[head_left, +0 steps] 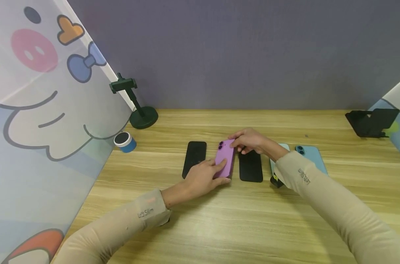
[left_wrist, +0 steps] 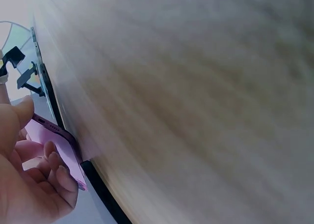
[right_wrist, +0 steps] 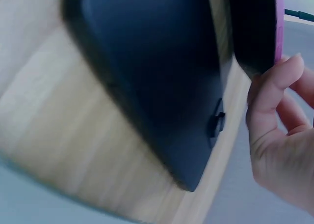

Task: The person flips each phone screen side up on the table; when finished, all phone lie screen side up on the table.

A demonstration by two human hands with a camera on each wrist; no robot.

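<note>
A pink-purple phone [head_left: 224, 156] is in both hands, its back with two camera lenses facing up and its right side tilted off the wooden table. My left hand [head_left: 201, 178] grips the lower end, thumb at the bottom edge and fingers across the back. With thumb and fingers, my right hand [head_left: 251, 140] pinches the upper right edge. The right wrist view shows the dark front of the phone [right_wrist: 255, 32] beside that hand. One black phone [head_left: 195, 156] lies just left of it, partly behind the left hand. Another black phone [head_left: 251, 168] lies to the right, below the right hand.
A pale green phone [head_left: 284, 146] and a light blue phone [head_left: 313, 157] lie partly under the right sleeve. At the back left stand a dark green phone stand [head_left: 144, 117] and a blue-and-white jar [head_left: 125, 142]. A black folding stand [head_left: 371, 123] is far right.
</note>
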